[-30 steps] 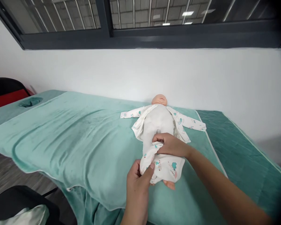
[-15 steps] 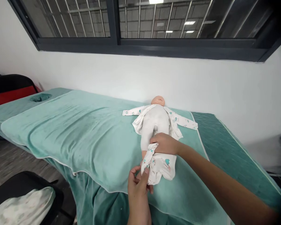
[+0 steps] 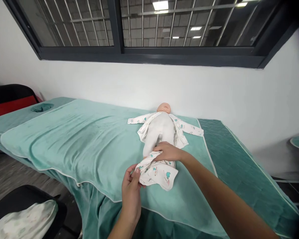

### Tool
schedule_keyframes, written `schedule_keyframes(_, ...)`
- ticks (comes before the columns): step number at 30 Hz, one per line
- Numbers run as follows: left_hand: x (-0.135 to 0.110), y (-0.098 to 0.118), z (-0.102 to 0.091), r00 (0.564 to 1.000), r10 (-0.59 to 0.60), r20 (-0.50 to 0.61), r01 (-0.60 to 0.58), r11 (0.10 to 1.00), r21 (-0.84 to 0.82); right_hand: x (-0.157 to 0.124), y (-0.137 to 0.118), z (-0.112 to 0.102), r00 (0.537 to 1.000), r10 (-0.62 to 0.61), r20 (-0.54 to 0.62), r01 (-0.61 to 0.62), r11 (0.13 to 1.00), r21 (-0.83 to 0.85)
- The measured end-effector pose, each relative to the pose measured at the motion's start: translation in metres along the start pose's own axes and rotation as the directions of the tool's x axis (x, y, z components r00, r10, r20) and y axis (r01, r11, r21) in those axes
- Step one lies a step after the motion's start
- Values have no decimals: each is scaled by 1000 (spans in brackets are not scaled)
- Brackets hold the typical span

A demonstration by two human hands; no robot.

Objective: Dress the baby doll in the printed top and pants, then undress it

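Note:
A baby doll lies on its back on a green sheet, its head toward the wall. Its white cloth body shows between the spread sides of a printed baby shirt, whose sleeves reach out left and right. Around the doll's lower legs are white baby pants with a teal print. My left hand pinches the left edge of the pants between thumb and fingers. My right hand grips the upper part of the pants by the doll's legs; its fingertips are partly hidden. The doll's feet are covered by cloth.
The light green sheet covers a long massage bed with a face hole at the left. A black chair with a printed cloth stands at lower left. Behind the bed are a white wall and a barred window.
My left hand has moved up and to the left, drawing the edge of the pants outward. The doll's bare lower leg is now mostly covered. The view has shifted slightly.

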State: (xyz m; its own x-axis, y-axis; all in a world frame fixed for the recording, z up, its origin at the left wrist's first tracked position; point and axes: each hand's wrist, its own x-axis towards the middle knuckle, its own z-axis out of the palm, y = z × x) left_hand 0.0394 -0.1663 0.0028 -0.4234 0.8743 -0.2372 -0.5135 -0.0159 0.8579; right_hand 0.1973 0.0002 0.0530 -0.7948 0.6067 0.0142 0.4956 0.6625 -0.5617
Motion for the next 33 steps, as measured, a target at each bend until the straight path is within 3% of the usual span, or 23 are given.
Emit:
schedule_keyframes(3,7,4,0,1000,10,14,-9,1000,-29,0,3,0,1000,-8,20,7,1000,26)
schedule_keyframes(8,18,7,-3,985,-149,88,154,987,-50,2,2,0,999,6,35,-7,1000,27)
schedule_keyframes(11,28,12,-3,947,-264,183,262,964,33,3,-3,0,999,38,21,-39,999,33)
schedule_keyframes(14,42,16,1,921,-333,205,302,939,166,3,-5,1,997,71,4,-71,997,32)
schedule_keyframes(17,57,17,11,946,-278,168,217,926,309,3,-5,2,995,94,-15,-94,995,32)
schedule_keyframes(21,78,14,25,981,-40,187,-42,909,414,1,-6,2,994,110,-9,-109,992,63)
schedule_keyframes(26,103,10,35,941,221,257,-320,828,460,1,-7,1,992,124,-22,-123,991,59)
schedule_keyframes(30,111,13,38,917,238,320,-375,789,487,0,-7,3,994,94,-56,-92,995,48)
schedule_keyframes(33,110,14,37,921,224,319,-362,796,485,0,-9,5,982,156,-109,-149,987,62)
